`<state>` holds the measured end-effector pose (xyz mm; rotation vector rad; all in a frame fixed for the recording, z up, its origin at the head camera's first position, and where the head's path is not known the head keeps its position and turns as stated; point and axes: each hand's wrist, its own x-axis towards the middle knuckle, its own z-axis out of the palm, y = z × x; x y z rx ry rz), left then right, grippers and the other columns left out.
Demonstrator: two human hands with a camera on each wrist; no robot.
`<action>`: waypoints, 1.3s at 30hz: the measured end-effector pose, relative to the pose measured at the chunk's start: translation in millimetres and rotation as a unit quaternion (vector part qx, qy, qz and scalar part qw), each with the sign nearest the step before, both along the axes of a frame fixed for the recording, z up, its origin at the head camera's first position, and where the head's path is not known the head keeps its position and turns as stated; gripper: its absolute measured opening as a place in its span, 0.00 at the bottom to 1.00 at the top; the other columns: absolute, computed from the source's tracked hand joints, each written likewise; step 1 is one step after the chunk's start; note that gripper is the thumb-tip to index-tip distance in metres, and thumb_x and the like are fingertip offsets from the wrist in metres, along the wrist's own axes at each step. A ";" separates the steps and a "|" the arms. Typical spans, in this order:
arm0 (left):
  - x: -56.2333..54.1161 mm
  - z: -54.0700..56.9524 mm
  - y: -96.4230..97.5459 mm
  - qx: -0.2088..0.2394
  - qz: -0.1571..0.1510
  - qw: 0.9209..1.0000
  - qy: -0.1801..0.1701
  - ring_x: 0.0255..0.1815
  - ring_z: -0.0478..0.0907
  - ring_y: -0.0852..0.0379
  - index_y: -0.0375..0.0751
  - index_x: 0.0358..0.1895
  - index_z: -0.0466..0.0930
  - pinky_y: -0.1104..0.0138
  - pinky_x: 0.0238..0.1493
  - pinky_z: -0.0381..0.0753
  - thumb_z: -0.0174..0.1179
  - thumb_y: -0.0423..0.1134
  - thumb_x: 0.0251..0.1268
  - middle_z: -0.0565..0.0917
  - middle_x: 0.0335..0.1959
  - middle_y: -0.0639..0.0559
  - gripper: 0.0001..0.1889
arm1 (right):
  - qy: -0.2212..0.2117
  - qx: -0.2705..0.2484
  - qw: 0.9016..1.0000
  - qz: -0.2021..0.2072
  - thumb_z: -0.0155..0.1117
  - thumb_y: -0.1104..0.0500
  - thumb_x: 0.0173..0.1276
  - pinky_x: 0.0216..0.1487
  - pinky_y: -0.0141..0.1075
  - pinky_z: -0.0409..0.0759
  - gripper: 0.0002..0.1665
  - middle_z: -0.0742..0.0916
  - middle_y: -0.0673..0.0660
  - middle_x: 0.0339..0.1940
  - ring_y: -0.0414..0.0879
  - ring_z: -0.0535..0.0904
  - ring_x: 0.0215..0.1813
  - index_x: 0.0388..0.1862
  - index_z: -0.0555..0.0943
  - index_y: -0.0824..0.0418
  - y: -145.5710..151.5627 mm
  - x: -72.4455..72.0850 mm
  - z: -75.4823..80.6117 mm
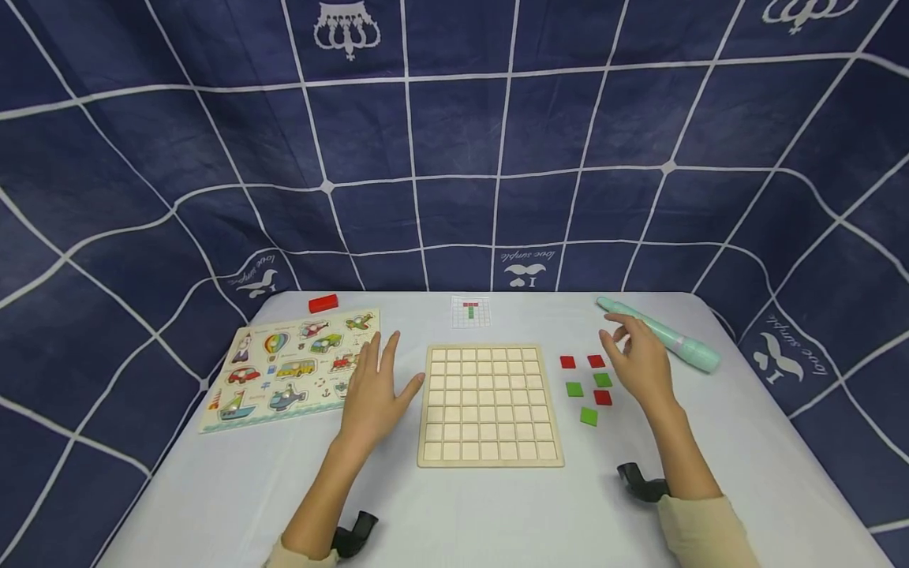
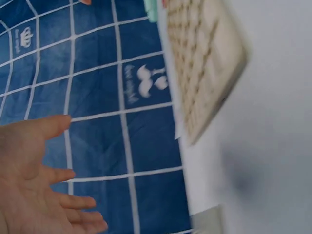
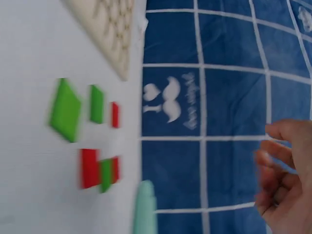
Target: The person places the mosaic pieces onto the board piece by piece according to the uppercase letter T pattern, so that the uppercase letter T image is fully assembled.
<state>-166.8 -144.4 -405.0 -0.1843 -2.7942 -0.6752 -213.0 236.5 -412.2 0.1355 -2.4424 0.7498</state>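
Observation:
A square wooden grid board (image 1: 490, 406) lies in the middle of the white table. Left of it, my left hand (image 1: 372, 398) hovers with fingers spread, overlapping the edge of a picture puzzle board (image 1: 284, 367) in the head view; its palm (image 2: 29, 185) holds nothing in the left wrist view. My right hand (image 1: 639, 363) is raised beside several small square tiles, its fingers loosely bent around nothing. Among these are a red tile (image 1: 567, 362) and a green tile (image 1: 589, 416), lying flat between the grid board and the right hand.
A small card (image 1: 471, 312) printed with a red and green T pattern lies behind the grid board. At the back right is a mint-green tube-like object (image 1: 667, 335). A red block (image 1: 323, 303) sits at the back left. Dark blue checked cloth (image 1: 454, 134) hangs behind.

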 end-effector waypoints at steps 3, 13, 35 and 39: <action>0.9 -14.9 7.4 0.048 -0.023 0.999 0.004 0.71 0.47 0.40 0.43 0.71 0.53 0.43 0.63 0.54 0.57 0.53 0.62 0.53 0.70 0.36 0.38 | 0.006 -0.036 0.999 -0.016 0.61 0.57 0.63 0.12 0.37 0.59 0.14 0.72 0.53 0.13 0.44 0.61 0.14 0.46 0.81 0.63 8.6 -0.8 -16.4; -4.4 -71.4 11.1 0.173 -0.086 0.978 -0.072 0.69 0.51 0.40 0.43 0.72 0.50 0.46 0.64 0.56 0.58 0.51 0.62 0.53 0.70 0.38 0.39 | -0.121 -0.074 0.990 -0.016 0.63 0.55 0.62 0.11 0.34 0.55 0.16 0.65 0.51 0.07 0.48 0.59 0.10 0.47 0.81 0.61 35.2 -6.3 -69.9; -3.0 -105.7 7.1 0.124 -0.158 0.978 -0.056 0.69 0.53 0.40 0.35 0.69 0.55 0.48 0.65 0.56 0.62 0.49 0.58 0.55 0.70 0.39 0.40 | -0.219 -0.008 0.974 0.060 0.66 0.58 0.60 0.18 0.34 0.58 0.19 0.66 0.50 0.11 0.43 0.59 0.16 0.51 0.80 0.62 52.9 -39.7 -88.8; -3.0 -107.2 6.9 0.116 -0.148 0.980 -0.064 0.70 0.52 0.42 0.37 0.70 0.55 0.50 0.66 0.55 0.62 0.50 0.58 0.54 0.71 0.41 0.40 | -0.218 -0.004 0.974 0.064 0.67 0.58 0.59 0.18 0.34 0.57 0.19 0.67 0.50 0.11 0.43 0.59 0.16 0.49 0.81 0.62 52.5 -41.0 -88.7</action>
